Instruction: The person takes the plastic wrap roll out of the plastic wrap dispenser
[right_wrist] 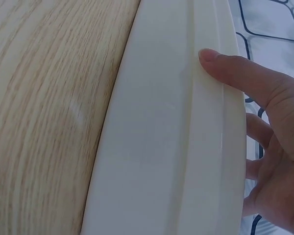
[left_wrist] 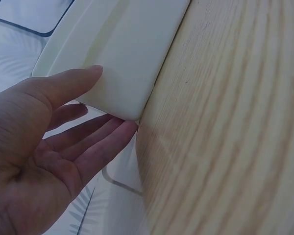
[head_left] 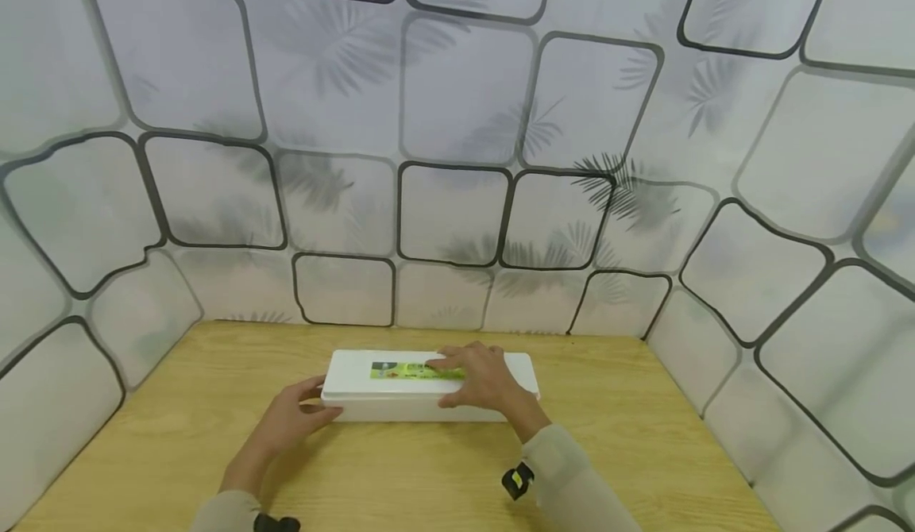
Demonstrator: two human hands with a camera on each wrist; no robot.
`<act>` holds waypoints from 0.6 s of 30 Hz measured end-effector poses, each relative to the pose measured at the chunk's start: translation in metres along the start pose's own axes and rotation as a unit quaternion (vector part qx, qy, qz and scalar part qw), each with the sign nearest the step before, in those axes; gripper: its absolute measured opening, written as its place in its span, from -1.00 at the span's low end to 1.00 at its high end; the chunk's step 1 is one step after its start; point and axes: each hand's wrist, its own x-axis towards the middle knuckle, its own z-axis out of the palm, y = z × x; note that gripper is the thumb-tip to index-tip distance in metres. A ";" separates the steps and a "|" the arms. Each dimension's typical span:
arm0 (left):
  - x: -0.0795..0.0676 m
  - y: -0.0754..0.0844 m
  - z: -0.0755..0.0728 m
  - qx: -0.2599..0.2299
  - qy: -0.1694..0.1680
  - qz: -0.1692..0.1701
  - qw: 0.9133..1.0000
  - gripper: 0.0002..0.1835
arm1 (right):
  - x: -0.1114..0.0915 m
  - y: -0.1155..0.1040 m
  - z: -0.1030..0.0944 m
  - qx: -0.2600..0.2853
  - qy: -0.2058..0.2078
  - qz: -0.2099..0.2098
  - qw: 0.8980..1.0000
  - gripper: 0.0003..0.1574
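A long white plastic box (head_left: pixel 400 411) lies crosswise on the table, its white lid (head_left: pixel 350 367) on top. The lid bears a green and yellow label (head_left: pixel 400 371), partly covered by my right hand (head_left: pixel 488 381). That hand reaches over the lid from the front right; in the right wrist view its thumb (right_wrist: pixel 220 66) presses the lid's front rim while the other fingers bend over the top. At the left end, my left hand (head_left: pixel 286 418) holds the box by its corner. The left wrist view has the thumb (left_wrist: pixel 83 81) on the front face and the fingertips at the end wall.
The wood-grain table (head_left: pixel 386 476) extends on every side of the box. Walls with a patterned covering (head_left: pixel 457 214) rise behind it and at both sides. Each sleeved wrist carries a small black device (head_left: pixel 518 480).
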 end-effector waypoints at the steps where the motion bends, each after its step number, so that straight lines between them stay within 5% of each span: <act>1: 0.000 -0.001 0.001 0.001 0.001 0.002 1.000 -0.20 | 0.000 0.000 0.000 0.001 -0.001 0.000 1.000 -0.20; 18: -0.001 0.001 0.001 0.006 0.003 0.007 1.000 -0.20 | 0.000 0.000 -0.002 0.019 -0.001 0.005 1.000 -0.23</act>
